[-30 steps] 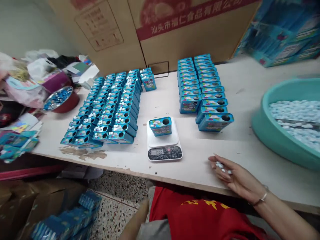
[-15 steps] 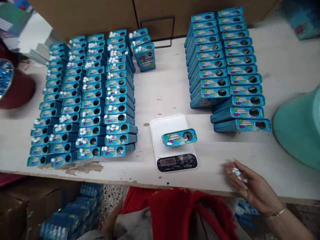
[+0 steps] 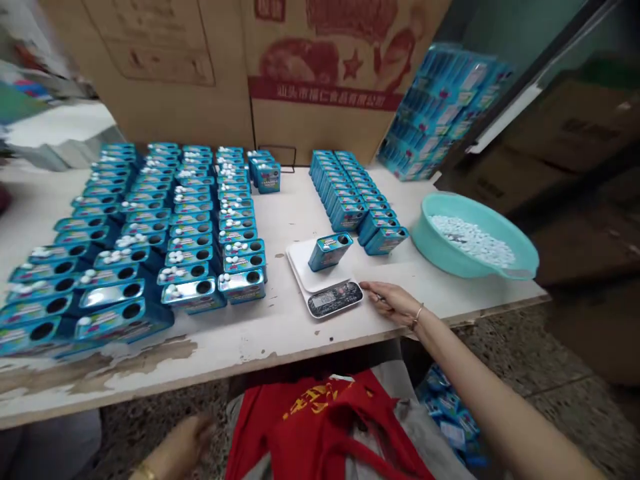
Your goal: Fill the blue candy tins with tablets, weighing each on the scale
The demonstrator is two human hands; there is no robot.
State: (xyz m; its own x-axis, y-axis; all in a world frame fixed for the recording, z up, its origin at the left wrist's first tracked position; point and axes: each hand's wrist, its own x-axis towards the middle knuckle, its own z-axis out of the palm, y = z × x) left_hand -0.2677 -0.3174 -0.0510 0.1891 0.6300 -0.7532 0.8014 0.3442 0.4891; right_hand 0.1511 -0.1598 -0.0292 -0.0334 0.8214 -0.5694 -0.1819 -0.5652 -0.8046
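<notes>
While the right hand (image 3: 393,301) curls, a glossy oblong box (image 3: 329,253) stands.

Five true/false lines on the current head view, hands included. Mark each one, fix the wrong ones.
1. A tin stands on the scale. True.
2. The basin is left of the scale. False: the basin is to its right.
3. White pieces lie on top of some tins in the left group. True.
4. The left hand holds a tin. False: the left hand, blurred, shows below the table's front edge, with no tin visible in it.
5. The right hand is by the display end of the scale. True.
</notes>
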